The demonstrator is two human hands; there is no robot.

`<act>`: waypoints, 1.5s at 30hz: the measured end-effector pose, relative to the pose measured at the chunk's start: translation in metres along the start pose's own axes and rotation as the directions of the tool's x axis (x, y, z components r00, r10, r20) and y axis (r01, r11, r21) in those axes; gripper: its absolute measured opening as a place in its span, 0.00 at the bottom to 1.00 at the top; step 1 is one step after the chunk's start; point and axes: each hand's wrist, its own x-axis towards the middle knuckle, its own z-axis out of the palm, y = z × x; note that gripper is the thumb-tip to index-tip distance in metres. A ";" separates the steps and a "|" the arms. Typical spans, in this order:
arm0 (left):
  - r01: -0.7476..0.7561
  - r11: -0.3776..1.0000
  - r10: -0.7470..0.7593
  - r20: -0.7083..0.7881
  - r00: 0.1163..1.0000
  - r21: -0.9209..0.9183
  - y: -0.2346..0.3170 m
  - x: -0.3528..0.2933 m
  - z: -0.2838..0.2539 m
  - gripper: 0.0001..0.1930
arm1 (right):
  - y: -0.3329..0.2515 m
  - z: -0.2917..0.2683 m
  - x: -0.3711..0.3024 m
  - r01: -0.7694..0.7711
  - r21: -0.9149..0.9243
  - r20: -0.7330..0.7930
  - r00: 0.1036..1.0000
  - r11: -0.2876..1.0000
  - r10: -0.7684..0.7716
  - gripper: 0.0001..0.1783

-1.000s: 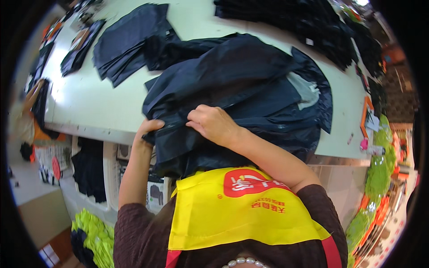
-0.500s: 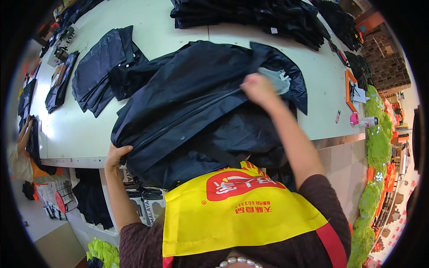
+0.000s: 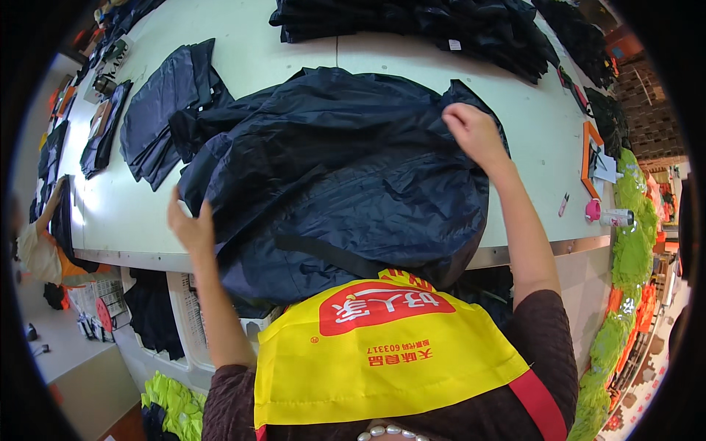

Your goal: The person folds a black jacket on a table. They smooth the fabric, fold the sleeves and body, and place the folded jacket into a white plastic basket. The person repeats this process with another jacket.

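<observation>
A dark navy jacket [image 3: 353,162] of thin, shiny cloth lies spread and rumpled over the front of the table, its near part hanging toward my apron. My right hand [image 3: 476,134] is closed on the jacket's upper right part, by the raised collar-like edge. At the left edge of the cloth is my left hand [image 3: 193,224], its thumb and fingers apart around a corner of it without a visible grip. A dark strap [image 3: 323,251] lies across the near side. The zip is out of sight under the folds.
On the pale table [image 3: 529,191] a folded dark garment stack [image 3: 158,110] lies left, and a large dark pile [image 3: 412,26] at the back. An orange frame [image 3: 590,158] and a pink-capped bottle [image 3: 610,216] stand right. Another person's arm [image 3: 50,209] reaches in at far left.
My right hand has moved right, and the jacket's zipped front has turned over so plain cloth shows and the pale lining is covered. My left hand has loosened from the edge.
</observation>
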 end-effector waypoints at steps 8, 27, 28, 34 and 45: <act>-0.409 0.808 0.557 0.326 0.763 -0.424 0.169 -0.061 0.132 0.25 | 0.104 0.122 0.034 -0.080 -0.119 0.231 0.967 0.990 0.106 0.23; 0.207 0.935 0.117 0.802 0.586 -0.287 0.228 -0.016 0.165 0.10 | 0.114 0.049 0.047 -0.250 -0.160 0.576 0.762 0.955 0.296 0.12; 0.169 0.944 0.133 0.798 0.587 -0.282 0.230 -0.015 0.164 0.10 | 0.116 0.050 0.044 -0.316 -0.116 0.583 0.746 0.942 0.322 0.12; -0.300 0.936 0.340 0.682 0.648 -0.182 0.247 -0.027 0.171 0.06 | 0.134 0.061 0.024 -0.355 -0.074 0.556 0.761 0.932 0.334 0.11; 0.109 0.990 0.057 0.971 0.232 -0.084 0.240 0.025 0.190 0.26 | 0.166 0.066 0.039 -0.537 0.101 0.701 0.636 0.838 0.323 0.04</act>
